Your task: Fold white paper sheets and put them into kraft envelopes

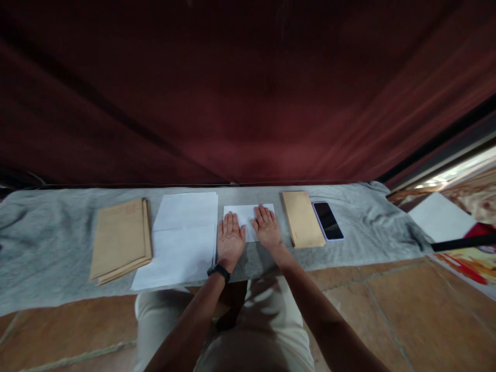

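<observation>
A small white sheet of paper (249, 214), apparently folded, lies on the grey cloth in front of me. My left hand (231, 238) rests palm up at its left side, fingers stretched out and holding nothing. On its right part my right hand (266, 227) lies flat, fingers extended. To the left is a stack of larger white paper (184, 243) with a crease across it. Close on the right lies a stack of narrow brown envelopes (304, 219).
Larger brown envelopes (121, 235) are stacked at the left. A phone (328, 221) with a purple edge lies right of the narrow envelopes. The grey cloth (364, 222) covers a long, narrow surface. Behind it hangs a dark red curtain (248, 103).
</observation>
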A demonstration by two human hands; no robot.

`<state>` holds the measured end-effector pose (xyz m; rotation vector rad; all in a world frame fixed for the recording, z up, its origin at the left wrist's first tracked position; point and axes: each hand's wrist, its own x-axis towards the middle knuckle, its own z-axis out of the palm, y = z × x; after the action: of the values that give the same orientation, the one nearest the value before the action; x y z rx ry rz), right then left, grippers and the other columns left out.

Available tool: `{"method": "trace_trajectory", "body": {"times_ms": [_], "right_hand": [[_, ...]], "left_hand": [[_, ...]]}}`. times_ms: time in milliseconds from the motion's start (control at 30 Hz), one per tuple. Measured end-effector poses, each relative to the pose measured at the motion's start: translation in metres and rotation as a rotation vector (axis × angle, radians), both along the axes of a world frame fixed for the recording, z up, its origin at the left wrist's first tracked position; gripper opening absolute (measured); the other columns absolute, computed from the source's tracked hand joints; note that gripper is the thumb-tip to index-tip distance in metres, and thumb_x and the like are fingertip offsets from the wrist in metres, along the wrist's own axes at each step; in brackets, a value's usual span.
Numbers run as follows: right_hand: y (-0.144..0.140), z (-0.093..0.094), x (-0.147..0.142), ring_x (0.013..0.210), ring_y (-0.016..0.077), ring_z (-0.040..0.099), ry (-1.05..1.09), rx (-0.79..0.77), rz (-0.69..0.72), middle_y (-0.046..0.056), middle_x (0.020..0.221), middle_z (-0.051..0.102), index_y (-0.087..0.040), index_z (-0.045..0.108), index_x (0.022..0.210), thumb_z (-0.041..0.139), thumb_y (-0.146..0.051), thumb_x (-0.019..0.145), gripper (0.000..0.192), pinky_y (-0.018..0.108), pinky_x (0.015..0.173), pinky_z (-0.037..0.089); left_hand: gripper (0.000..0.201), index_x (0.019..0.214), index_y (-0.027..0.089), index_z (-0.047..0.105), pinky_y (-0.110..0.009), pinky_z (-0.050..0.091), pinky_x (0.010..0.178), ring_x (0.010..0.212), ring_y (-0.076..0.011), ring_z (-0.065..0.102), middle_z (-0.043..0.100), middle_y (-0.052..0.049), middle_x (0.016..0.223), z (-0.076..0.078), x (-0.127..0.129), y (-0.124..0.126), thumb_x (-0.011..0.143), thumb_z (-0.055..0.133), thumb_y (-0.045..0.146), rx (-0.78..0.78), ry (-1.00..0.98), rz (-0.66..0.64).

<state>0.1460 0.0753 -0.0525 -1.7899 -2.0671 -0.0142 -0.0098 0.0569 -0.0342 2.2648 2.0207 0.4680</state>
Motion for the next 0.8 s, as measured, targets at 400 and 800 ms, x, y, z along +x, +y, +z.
{"method": "trace_trajectory", "body": {"times_ms": [400,800], "right_hand": [[-0.020,-0.002,0.020,0.148,0.0308,0.037,-0.022,0.030,-0.088,0.021,0.159,0.039,-0.005,0.037,0.155,0.035,-0.040,0.108,0.059,0.051,0.120,0.029],[-0.021,0.000,0.020,0.149,0.0304,0.035,-0.030,0.001,-0.084,0.019,0.161,0.037,-0.006,0.037,0.155,0.037,-0.035,0.107,0.056,0.050,0.121,0.027]], "left_hand": [[0.060,0.154,0.003,0.036,-0.055,0.011,0.128,0.156,-0.0305,0.020,0.030,-0.021,0.164,0.012,0.012,-0.002,0.103,0.032,0.033,-0.001,-0.006,0.008],[0.063,0.155,0.007,0.036,-0.046,0.017,0.128,0.155,-0.0254,0.023,0.034,-0.015,0.163,-0.001,0.040,0.027,0.103,0.031,0.042,-0.034,-0.025,-0.183]]}}
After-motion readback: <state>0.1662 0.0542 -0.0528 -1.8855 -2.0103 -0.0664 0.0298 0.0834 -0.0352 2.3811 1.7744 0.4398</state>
